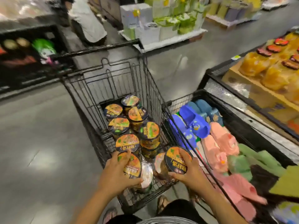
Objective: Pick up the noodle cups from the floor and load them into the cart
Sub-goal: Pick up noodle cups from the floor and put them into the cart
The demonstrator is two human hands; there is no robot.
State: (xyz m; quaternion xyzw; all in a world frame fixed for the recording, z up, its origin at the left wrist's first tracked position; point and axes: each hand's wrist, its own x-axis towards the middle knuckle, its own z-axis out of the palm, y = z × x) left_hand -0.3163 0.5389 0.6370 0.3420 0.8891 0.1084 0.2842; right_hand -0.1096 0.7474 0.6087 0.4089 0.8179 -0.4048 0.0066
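One noodle cup is gripped in the curled fingers of the left hand over the wire cart, where more cups are piled. A second cup is clasped by the right hand. Slippers are heaped in the adjoining bin. Orange lids and black rims are shown.

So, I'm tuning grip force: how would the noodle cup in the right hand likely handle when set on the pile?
Probably light for its size: the right hand alone holds the cup by its top. Its glossy lid looks thin, so perhaps easily dented. Being round, it may tip or roll: cups in the cart lie tilted.
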